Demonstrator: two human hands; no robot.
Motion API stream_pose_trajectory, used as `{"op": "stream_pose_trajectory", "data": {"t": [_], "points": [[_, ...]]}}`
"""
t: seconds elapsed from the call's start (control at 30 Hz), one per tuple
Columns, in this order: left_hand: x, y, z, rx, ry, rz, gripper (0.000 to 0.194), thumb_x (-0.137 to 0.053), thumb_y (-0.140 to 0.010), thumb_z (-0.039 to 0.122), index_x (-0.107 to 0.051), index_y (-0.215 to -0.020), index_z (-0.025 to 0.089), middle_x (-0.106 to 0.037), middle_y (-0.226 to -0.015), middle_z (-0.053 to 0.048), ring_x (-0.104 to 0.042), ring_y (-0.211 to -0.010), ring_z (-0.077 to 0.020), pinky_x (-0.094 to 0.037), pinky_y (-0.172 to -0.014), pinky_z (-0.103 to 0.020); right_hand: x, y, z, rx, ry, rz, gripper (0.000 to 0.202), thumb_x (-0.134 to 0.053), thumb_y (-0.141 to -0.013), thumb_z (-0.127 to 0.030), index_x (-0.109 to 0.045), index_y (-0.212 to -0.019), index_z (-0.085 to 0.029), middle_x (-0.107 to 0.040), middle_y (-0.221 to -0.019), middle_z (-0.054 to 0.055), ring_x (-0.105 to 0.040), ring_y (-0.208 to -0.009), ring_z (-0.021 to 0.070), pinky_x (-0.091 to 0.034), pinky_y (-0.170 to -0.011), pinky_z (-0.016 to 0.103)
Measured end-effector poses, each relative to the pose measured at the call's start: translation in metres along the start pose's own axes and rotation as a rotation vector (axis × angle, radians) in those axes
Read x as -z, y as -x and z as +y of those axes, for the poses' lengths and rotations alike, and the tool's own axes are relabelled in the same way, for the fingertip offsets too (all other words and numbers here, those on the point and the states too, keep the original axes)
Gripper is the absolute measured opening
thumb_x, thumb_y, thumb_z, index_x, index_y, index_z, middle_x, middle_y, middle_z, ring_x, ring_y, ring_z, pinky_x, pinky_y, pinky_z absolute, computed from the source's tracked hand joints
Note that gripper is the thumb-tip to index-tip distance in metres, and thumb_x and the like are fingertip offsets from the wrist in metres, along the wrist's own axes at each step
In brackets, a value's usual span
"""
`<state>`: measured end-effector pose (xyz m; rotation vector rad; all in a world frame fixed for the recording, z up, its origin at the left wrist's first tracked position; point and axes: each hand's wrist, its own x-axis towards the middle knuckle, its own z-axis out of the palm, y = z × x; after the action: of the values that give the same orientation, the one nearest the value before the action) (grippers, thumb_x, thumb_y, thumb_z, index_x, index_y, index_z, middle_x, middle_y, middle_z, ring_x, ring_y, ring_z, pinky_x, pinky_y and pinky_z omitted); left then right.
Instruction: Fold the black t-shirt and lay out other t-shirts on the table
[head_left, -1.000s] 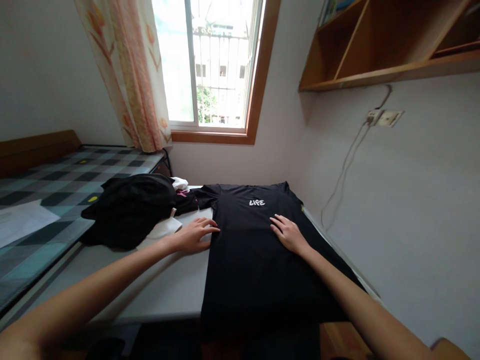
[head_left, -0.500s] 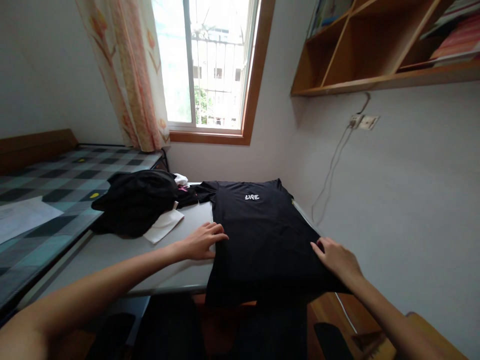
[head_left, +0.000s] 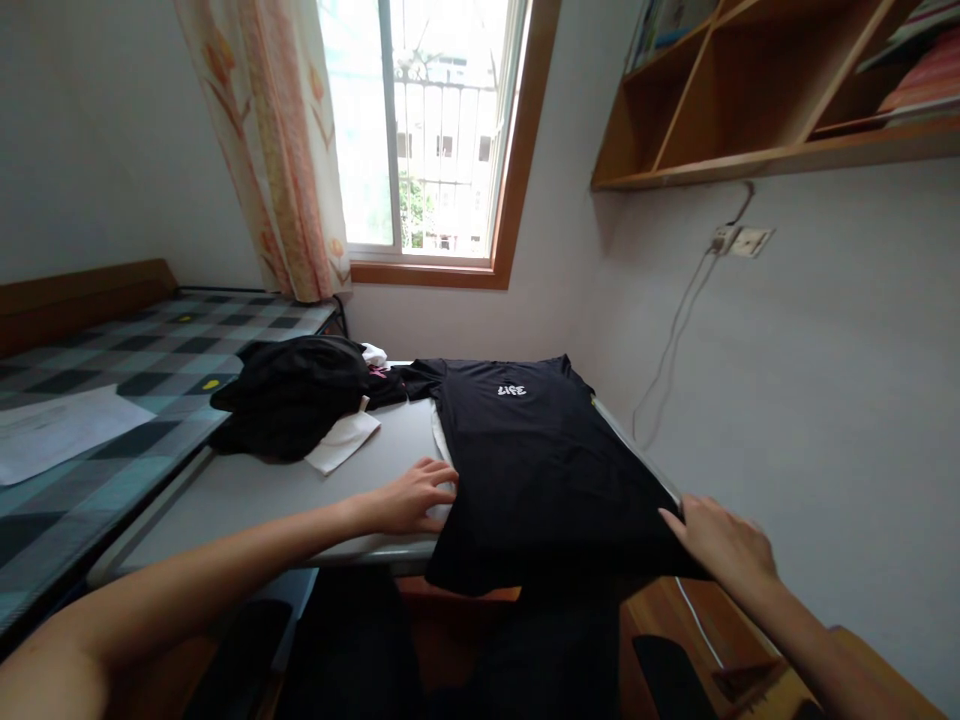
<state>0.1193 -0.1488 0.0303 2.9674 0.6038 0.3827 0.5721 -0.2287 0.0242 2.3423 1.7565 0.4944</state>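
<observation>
A black T-shirt point(head_left: 547, 470) lies spread on the white table point(head_left: 262, 507), with white characters near its far end and its hem hanging over the front edge. My left hand point(head_left: 416, 495) rests at the shirt's left edge, fingers bent and apart, the thumb held away below them. Along that edge, just beyond the hand, a white strip shows. My right hand point(head_left: 724, 535) is closed at the shirt's right edge by the table's side, thumb on the black cloth. Its other fingers are partly hidden.
Left of the shirt are a heap of black cloth point(head_left: 289, 400) and a white piece point(head_left: 345, 440), perhaps cloth or paper. A checked bed point(head_left: 180, 345) with paper sheets point(head_left: 75, 430) adjoins the table. The wall stands close on the right, with a hanging cord point(head_left: 670, 340).
My right hand has moved outward to the right along the shirt's edge. Near my left hand the shirt's left edge has shifted inward, and the white strip has come into sight. The view has turned slightly.
</observation>
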Motion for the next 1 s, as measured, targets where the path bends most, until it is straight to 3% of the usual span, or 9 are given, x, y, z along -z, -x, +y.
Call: {"op": "stream_pose_trajectory", "data": {"t": [0.2, 0.3, 0.47, 0.57, 0.77, 1.0], "points": [[0.007, -0.006, 0.014, -0.238, 0.029, -0.053, 0.049, -0.070, -0.076, 0.041, -0.058, -0.120, 0.023, -0.058, -0.122, -0.009, -0.054, -0.111, -0.0252, -0.033, -0.102, -0.041, -0.005, -0.008, 0.004, 0.076, -0.054, -0.030, 0.034, -0.043, -0.095, -0.037, -0.068, -0.091, -0.014, -0.067, -0.091, 0.013, -0.066, -0.089, 0.0297, -0.046, -0.072, 0.037], [0.009, -0.009, 0.020, -0.273, -0.005, -0.096, 0.035, -0.073, -0.075, 0.038, -0.062, -0.104, 0.021, -0.061, -0.111, -0.006, -0.056, -0.103, -0.0235, -0.037, -0.095, -0.039, -0.006, -0.010, 0.006, 0.094, -0.088, -0.061, 0.029, -0.041, -0.095, -0.031, -0.066, -0.092, -0.016, -0.067, -0.095, 0.012, -0.067, -0.090, 0.0286, -0.045, -0.071, 0.037], [0.008, -0.007, 0.030, -0.348, -0.023, -0.098, 0.004, -0.062, -0.087, 0.024, -0.060, -0.087, 0.021, -0.063, -0.094, -0.005, -0.058, -0.089, -0.0187, -0.039, -0.088, -0.035, -0.008, -0.013, 0.010, 0.143, -0.152, -0.097, 0.025, -0.040, -0.094, -0.028, -0.062, -0.090, -0.017, -0.069, -0.093, 0.010, -0.068, -0.086, 0.0268, -0.044, -0.070, 0.035], [0.010, -0.004, 0.035, -0.392, 0.050, -0.106, 0.009, -0.056, -0.091, 0.017, -0.060, -0.084, 0.022, -0.065, -0.092, -0.005, -0.059, -0.086, -0.0170, -0.040, -0.085, -0.031, -0.010, -0.015, 0.012, 0.166, -0.140, -0.100, 0.025, -0.040, -0.094, -0.027, -0.062, -0.089, -0.017, -0.070, -0.093, 0.011, -0.068, -0.085, 0.0279, -0.043, -0.068, 0.035], [0.022, 0.016, 0.037, -0.348, 0.217, -0.172, 0.011, -0.062, -0.087, 0.020, -0.064, -0.077, 0.023, -0.063, -0.080, -0.003, -0.058, -0.078, -0.0160, -0.040, -0.078, -0.030, -0.012, -0.018, 0.019, 0.214, -0.161, -0.142, 0.024, -0.042, -0.090, -0.027, -0.063, -0.081, -0.019, -0.071, -0.086, 0.010, -0.068, -0.078, 0.0270, -0.040, -0.063, 0.033], [0.025, 0.038, 0.034, -0.232, 0.328, -0.257, 0.007, -0.068, -0.081, 0.017, -0.065, -0.078, 0.022, -0.065, -0.083, -0.002, -0.060, -0.085, -0.0174, -0.041, -0.085, -0.030, -0.018, -0.021, 0.028, 0.259, -0.447, -0.256, 0.015, -0.053, -0.076, -0.030, -0.059, -0.065, -0.021, -0.069, -0.067, 0.007, -0.063, -0.064, 0.0212, -0.039, -0.058, 0.029]]}}
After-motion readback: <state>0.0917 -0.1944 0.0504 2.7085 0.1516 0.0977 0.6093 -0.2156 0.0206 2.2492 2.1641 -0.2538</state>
